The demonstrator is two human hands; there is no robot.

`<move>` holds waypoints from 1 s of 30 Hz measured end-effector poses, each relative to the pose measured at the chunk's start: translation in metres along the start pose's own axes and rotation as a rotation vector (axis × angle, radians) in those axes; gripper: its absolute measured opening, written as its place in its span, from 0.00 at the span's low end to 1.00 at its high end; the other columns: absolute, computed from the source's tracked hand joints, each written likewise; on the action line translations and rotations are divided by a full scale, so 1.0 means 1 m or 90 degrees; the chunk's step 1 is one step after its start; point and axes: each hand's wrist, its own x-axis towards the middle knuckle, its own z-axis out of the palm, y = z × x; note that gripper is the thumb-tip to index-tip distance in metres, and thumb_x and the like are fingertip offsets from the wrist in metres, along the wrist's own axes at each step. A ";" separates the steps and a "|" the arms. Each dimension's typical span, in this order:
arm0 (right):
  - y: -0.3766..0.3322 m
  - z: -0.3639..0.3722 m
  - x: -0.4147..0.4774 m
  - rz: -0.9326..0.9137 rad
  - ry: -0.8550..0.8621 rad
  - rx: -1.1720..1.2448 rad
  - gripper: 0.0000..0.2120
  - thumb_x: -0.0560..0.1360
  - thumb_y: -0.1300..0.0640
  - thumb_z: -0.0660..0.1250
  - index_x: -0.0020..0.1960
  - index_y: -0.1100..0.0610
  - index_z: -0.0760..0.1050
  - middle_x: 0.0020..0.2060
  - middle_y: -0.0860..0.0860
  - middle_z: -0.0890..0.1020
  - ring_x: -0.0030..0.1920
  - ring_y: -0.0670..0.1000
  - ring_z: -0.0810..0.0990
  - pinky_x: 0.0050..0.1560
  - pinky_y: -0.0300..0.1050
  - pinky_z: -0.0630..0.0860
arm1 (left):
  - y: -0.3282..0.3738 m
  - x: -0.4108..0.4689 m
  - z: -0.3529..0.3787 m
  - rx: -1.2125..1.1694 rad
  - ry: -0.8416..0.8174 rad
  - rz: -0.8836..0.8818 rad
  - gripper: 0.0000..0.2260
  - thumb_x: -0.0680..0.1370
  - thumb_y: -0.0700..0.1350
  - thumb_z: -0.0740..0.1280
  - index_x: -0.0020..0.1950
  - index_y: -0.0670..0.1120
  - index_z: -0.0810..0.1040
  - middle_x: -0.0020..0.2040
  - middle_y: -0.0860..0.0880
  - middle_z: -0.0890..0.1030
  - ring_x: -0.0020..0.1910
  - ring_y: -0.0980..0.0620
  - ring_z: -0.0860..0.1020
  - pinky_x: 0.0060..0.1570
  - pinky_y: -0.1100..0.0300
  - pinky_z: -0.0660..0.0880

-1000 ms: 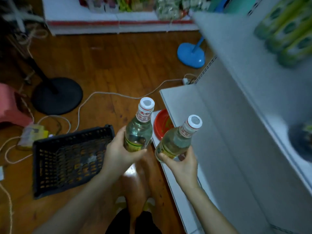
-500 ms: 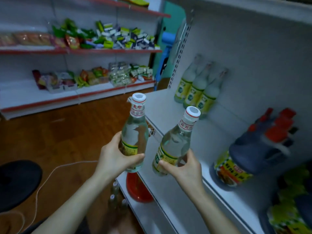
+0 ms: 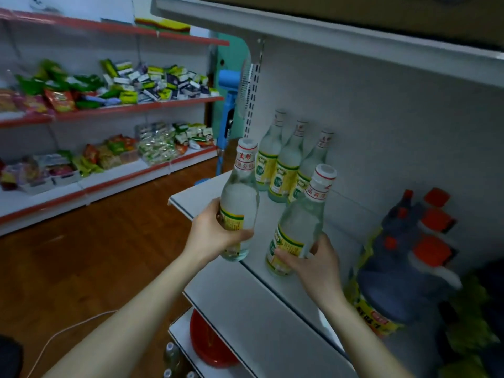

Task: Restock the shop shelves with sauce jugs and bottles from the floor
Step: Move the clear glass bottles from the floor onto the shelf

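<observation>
My left hand (image 3: 212,236) grips a clear bottle (image 3: 241,195) with a white cap and yellow-green label, upright over the front edge of the white shelf (image 3: 275,257). My right hand (image 3: 313,263) holds a second clear bottle (image 3: 302,222), tilted slightly, its base low over the shelf board; whether it touches I cannot tell. Three matching bottles (image 3: 283,165) stand in a row at the back of the shelf. Dark sauce jugs (image 3: 409,263) with red caps sit on the same shelf to the right.
A red bowl (image 3: 210,342) and several small bottle tops (image 3: 171,358) lie on the lower shelf. A blue fan (image 3: 231,105) stands past the shelf end. Snack shelves (image 3: 109,105) line the far wall across the wooden floor (image 3: 81,263). A white cable (image 3: 68,331) runs over the floor.
The view has risen from the floor and basket up to the shelf. Both hands have carried their bottles up and toward the shelf, close to the three standing bottles.
</observation>
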 end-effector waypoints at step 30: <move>0.026 0.033 0.060 0.058 0.067 0.059 0.23 0.66 0.66 0.74 0.56 0.52 0.70 0.48 0.44 0.80 0.43 0.34 0.80 0.44 0.28 0.76 | -0.066 0.081 0.040 -0.015 -0.129 0.060 0.29 0.64 0.45 0.78 0.58 0.56 0.68 0.52 0.56 0.76 0.52 0.55 0.75 0.51 0.59 0.74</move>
